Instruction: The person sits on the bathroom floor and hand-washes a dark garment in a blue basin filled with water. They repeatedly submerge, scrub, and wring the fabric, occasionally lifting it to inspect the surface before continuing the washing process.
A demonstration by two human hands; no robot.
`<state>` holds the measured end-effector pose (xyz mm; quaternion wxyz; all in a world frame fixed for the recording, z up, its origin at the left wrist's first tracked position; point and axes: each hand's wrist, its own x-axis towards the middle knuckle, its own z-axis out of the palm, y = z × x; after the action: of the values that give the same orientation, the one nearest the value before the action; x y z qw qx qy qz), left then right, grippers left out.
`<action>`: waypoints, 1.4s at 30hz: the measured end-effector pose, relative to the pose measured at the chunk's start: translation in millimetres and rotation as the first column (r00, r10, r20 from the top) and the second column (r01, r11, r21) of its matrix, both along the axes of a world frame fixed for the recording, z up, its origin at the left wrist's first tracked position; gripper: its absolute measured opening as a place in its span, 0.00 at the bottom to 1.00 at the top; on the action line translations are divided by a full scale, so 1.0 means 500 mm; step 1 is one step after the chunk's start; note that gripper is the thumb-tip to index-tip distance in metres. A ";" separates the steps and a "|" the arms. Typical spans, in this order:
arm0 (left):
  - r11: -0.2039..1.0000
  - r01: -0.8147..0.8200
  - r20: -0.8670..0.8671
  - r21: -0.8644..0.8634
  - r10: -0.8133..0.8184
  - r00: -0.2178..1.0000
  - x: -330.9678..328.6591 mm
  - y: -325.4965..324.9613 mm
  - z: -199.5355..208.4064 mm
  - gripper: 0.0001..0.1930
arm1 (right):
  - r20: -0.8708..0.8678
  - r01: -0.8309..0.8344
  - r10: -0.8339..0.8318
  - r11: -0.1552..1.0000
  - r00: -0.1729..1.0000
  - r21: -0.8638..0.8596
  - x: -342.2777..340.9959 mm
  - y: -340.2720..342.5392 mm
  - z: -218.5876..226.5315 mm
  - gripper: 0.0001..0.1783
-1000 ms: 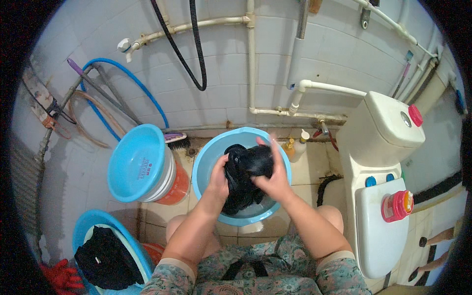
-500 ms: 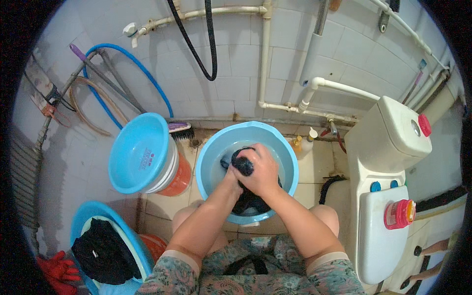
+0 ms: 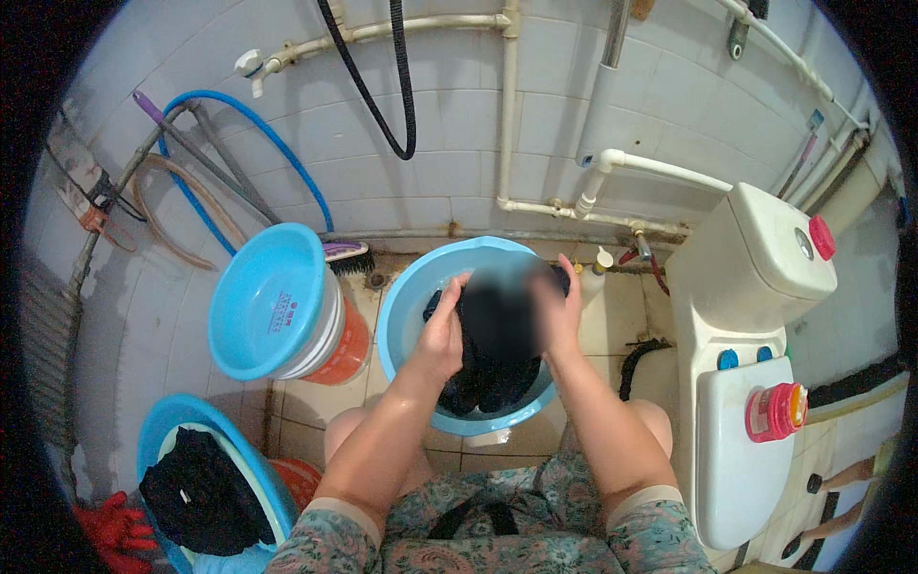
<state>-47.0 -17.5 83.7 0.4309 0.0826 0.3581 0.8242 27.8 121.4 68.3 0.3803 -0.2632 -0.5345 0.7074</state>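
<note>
Between my knees stands a light blue basin [image 3: 394, 330] with water and a wet black garment [image 3: 486, 383] in it. My left hand [image 3: 444, 333] grips the garment's left side, thumb and fingers pointing up. On the opposite side my right hand [image 3: 564, 311] holds its other edge near the basin's right rim. The cloth is spread between my two hands, its upper part raised over the basin and its lower part down inside. A blurred patch hides the middle of the cloth and some right-hand fingers.
At left, an empty blue basin [image 3: 251, 330] sits on stacked buckets [image 3: 339, 344]. Nearer, another tub [image 3: 158, 430] holds black clothes [image 3: 206, 493] beside red gloves [image 3: 117, 536]. A brush [image 3: 349, 256] and pump bottle [image 3: 595, 273] flank the washbasin; a toilet [image 3: 746, 459] stands right.
My hands were together, squeezing the bunched black garment over the basin. Now they are apart, left and right, with the cloth opened out between them.
</note>
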 end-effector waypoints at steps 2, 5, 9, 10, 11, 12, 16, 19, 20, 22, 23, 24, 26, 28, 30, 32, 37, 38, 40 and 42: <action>0.999 -0.026 0.021 0.029 0.025 0.999 -0.007 -0.003 -0.007 0.21 | 0.086 0.049 -0.115 0.834 0.990 0.549 0.005 -0.044 0.010 0.35; 1.000 0.006 0.085 0.021 -0.008 0.996 -0.029 -0.015 -0.005 0.19 | 0.240 -0.220 0.082 0.740 0.967 0.635 0.039 -0.092 0.047 0.38; 0.999 0.021 0.044 -0.043 -0.019 0.999 -0.031 -0.033 0.028 0.17 | 0.186 -0.236 0.298 0.144 0.936 0.961 0.060 -0.110 0.119 0.30; 0.995 0.098 0.083 -0.020 -0.096 0.992 -0.030 -0.036 0.026 0.17 | 0.160 -0.197 0.317 0.089 0.935 0.976 0.061 -0.113 0.120 0.29; 0.985 0.174 0.121 0.004 -0.173 0.978 -0.030 -0.041 0.023 0.17 | 0.136 -0.156 0.337 0.035 0.932 0.987 0.061 -0.115 0.120 0.27; 0.969 0.247 0.156 0.032 -0.249 0.956 -0.028 -0.045 0.019 0.17 | 0.112 -0.113 0.359 -0.017 0.927 0.993 0.060 -0.118 0.119 0.26; 0.994 0.095 -0.103 -0.049 -0.100 0.990 -0.020 -0.025 -0.074 0.20 | 0.085 -0.113 0.341 0.063 0.936 0.992 0.046 -0.116 0.085 0.25; 0.979 -0.029 -0.091 -0.204 0.011 0.996 -0.023 0.002 -0.088 0.21 | 0.194 -0.233 0.225 0.160 0.955 0.959 0.035 -0.122 0.080 0.25; 0.967 -0.071 -0.108 -0.244 0.046 0.993 -0.026 0.010 -0.095 0.21 | 0.263 -0.296 0.182 0.189 0.948 0.936 0.032 -0.125 0.078 0.25; 0.937 -0.146 -0.158 -0.319 0.099 0.982 -0.036 0.032 -0.118 0.21 | 0.253 -0.279 0.122 0.307 0.960 0.910 0.005 -0.114 0.076 0.23; 0.921 -0.173 -0.188 -0.350 0.112 0.976 -0.043 0.044 -0.132 0.22 | 0.270 -0.279 0.078 0.387 0.960 0.879 -0.009 -0.109 0.061 0.22; 0.904 -0.196 -0.221 -0.381 0.117 0.968 -0.051 0.053 -0.148 0.22 | 0.291 -0.274 0.037 0.465 0.956 0.842 -0.018 -0.105 0.053 0.22; 0.883 -0.213 -0.248 -0.419 0.115 0.962 -0.059 0.059 -0.182 0.22 | 0.254 -0.193 0.002 0.656 0.967 0.729 -0.033 -0.100 0.053 0.22; 0.889 -0.195 -0.204 -0.414 0.118 0.972 -0.053 0.070 -0.195 0.23 | 0.301 -0.164 -0.004 0.832 0.954 0.531 -0.045 -0.073 0.026 0.21; 0.915 -0.151 -0.066 -0.374 0.136 0.989 -0.018 0.082 -0.131 0.26 | 0.290 -0.228 0.114 0.888 0.950 0.399 -0.061 -0.010 -0.048 0.22; 0.806 -0.238 -0.367 -0.542 0.027 0.930 -0.006 0.067 -0.086 0.24 | 0.365 -0.366 0.235 0.863 0.901 0.349 -0.056 0.038 -0.089 0.23; 0.863 -0.346 -0.353 -0.368 0.215 0.911 -0.059 -0.032 -0.002 0.19 | 0.433 -0.657 0.611 0.752 0.662 -0.056 0.001 0.059 -0.031 0.28; 0.867 -0.382 -0.298 -0.321 0.290 0.909 -0.083 -0.057 0.005 0.20 | 0.412 -0.708 0.673 0.700 0.614 -0.090 0.021 0.046 0.000 0.29; 0.856 -0.387 -0.259 -0.342 0.310 0.915 -0.125 -0.088 0.006 0.20 | 0.422 -0.777 0.693 0.628 0.585 0.046 0.044 0.046 -0.009 0.30; 0.807 -0.317 -0.400 -0.499 0.110 0.910 -0.135 -0.103 0.020 0.21 | 0.455 -0.786 0.657 0.588 0.601 0.189 0.063 0.035 0.035 0.30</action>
<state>-114.6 -68.8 93.5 0.2679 0.0588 0.6588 0.7005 59.2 138.7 86.0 -0.0008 -0.0586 -0.7746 0.6297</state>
